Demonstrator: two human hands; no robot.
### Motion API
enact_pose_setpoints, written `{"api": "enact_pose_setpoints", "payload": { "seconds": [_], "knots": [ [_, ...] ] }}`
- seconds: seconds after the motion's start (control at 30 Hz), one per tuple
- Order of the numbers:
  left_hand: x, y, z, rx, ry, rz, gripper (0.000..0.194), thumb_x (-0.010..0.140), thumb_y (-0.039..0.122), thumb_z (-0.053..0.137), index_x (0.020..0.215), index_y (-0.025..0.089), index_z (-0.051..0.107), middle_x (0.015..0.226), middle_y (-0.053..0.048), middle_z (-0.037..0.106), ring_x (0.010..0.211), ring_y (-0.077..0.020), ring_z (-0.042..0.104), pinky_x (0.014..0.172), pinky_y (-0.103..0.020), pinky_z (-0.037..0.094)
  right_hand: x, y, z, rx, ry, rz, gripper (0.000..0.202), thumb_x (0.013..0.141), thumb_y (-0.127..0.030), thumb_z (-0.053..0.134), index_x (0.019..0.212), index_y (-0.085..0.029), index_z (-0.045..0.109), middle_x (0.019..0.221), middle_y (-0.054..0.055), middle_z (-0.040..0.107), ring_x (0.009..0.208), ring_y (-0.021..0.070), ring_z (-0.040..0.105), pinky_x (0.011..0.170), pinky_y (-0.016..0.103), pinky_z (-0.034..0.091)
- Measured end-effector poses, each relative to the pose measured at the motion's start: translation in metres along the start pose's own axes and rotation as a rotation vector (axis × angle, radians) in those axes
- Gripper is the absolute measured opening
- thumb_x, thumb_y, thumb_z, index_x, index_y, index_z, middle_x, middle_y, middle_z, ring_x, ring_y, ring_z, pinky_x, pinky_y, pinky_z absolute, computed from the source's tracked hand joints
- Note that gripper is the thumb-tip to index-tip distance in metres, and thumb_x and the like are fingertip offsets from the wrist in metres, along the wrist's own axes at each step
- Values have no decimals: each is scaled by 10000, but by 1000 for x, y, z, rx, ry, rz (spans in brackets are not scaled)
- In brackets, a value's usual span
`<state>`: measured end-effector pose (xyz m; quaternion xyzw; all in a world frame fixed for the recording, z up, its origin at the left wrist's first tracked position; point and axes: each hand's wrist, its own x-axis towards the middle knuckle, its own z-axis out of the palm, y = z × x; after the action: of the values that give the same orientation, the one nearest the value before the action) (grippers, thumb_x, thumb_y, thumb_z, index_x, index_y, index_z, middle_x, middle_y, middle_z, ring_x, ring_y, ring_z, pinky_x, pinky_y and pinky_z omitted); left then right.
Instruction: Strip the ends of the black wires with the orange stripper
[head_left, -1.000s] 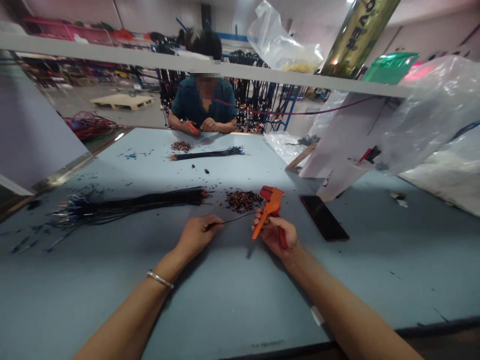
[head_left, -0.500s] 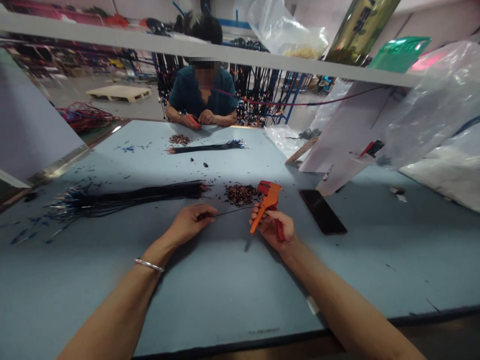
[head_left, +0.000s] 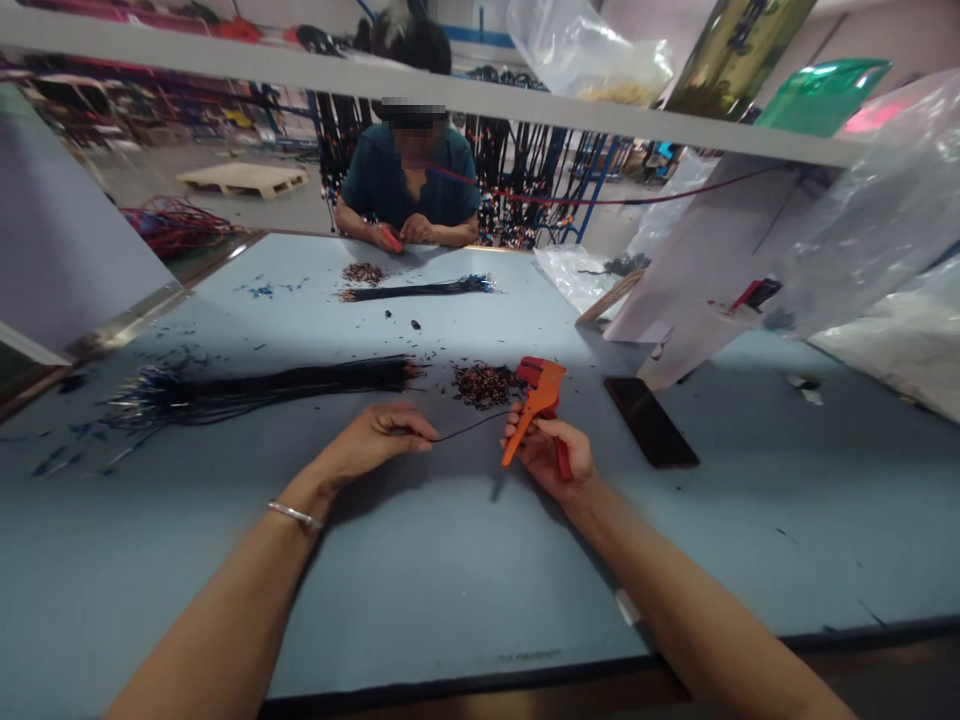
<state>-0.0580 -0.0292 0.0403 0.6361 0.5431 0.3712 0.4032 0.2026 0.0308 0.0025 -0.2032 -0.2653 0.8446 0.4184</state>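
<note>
My left hand (head_left: 386, 438) pinches one end of a thin black wire (head_left: 472, 427), which runs right toward my other hand. Closed around an orange and red hand tool (head_left: 538, 400) is my right hand (head_left: 553, 455), its fingers at the handles and the jaws pointing up. The wire's far end is hidden by the fingers and tool. Just left of the jaws lies a pile of small dark and copper-coloured scraps (head_left: 484, 385). A long bundle of black wires (head_left: 300, 382) with blue and silver ends lies beyond my left hand.
A black phone (head_left: 651, 422) lies on the blue-grey table (head_left: 450, 570), right of the tool. Behind it leans a white container (head_left: 701, 340). Across the table, a person (head_left: 409, 190) holds a red tool near a smaller wire bundle (head_left: 420, 289). A shelf (head_left: 480, 90) crosses above.
The wire between my hands has gone from nearly straight to slightly curved. My left hand's fingers have shifted a little; my right hand stays around the tool. The view has shifted slightly.
</note>
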Motion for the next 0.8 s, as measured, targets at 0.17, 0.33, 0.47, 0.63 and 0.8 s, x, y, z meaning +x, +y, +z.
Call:
{"api": "enact_pose_setpoints", "payload": {
  "seconds": [0.17,0.33,0.47,0.63,0.8],
  "knots": [
    [0,-6,-3,67,-24,-68,131,699,293,654,783,210,712,790,-14,711,775,-170,625,763,-299,489,-2,3,1,-54,-95,62,269,726,-153,537,950,-144,685,884,64,710,792,200,678,853,415,562],
    [3,-4,6,266,94,68,266,698,145,542,908,191,699,948,-59,710,912,-206,639,835,-319,488,-6,8,9,-108,-188,88,291,726,-130,528,978,-148,674,928,63,712,803,197,678,806,395,571],
    [0,8,28,455,113,133,404,698,91,517,1051,200,680,1038,-69,693,935,-215,630,778,-294,494,-8,12,13,-137,-229,80,308,719,-127,557,1005,-127,671,944,69,711,799,189,682,769,352,574],
    [-4,11,60,494,195,166,298,854,191,490,1107,201,648,1004,-70,689,871,-197,649,771,-291,479,-10,13,14,-138,-257,104,314,716,-131,575,1021,-128,654,958,80,710,801,195,681,758,366,573],
    [-4,4,70,460,253,182,189,904,257,517,951,198,690,852,-45,732,749,-162,657,674,-237,447,-10,13,14,-139,-273,121,311,709,-139,587,1013,-135,653,961,77,709,804,194,681,763,361,567]
  ]
}}
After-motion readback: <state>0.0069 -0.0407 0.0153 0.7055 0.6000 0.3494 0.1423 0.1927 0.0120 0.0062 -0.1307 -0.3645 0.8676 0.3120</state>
